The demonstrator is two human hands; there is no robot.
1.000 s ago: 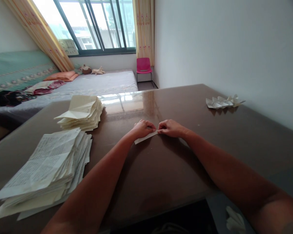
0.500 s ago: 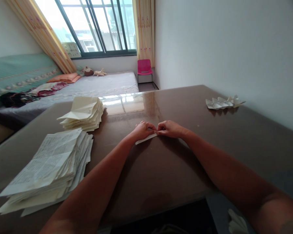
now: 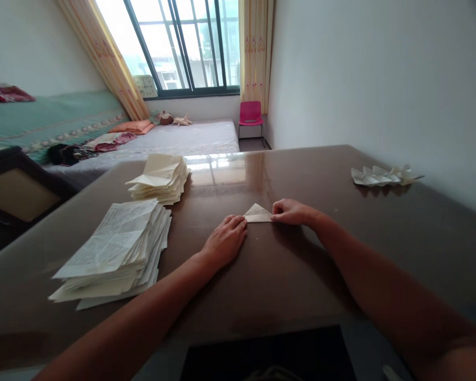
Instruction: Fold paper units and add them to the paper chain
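A small sheet of paper [image 3: 258, 214], folded to a triangle with a band along its near edge, lies on the brown glossy table [image 3: 238, 286]. Writing shows faintly on its upper part. My left hand [image 3: 227, 239] rests flat, palm down, its fingertips at the paper's left corner. At the opposite corner, my right hand [image 3: 291, 211] pinches the paper between thumb and curled fingers.
On the left stand a stack of written sheets [image 3: 115, 248] and, behind it, a stack of yellowish folded paper [image 3: 162, 177]. Several folded paper pieces [image 3: 384, 175] sit at the right by the wall. Beyond are a bed [image 3: 206, 135] and a pink chair [image 3: 250, 114].
My hands have moved apart from the middle of the paper, uncovering its triangular shape. The left hand has flattened out; the right keeps its pinch. The view has turned left.
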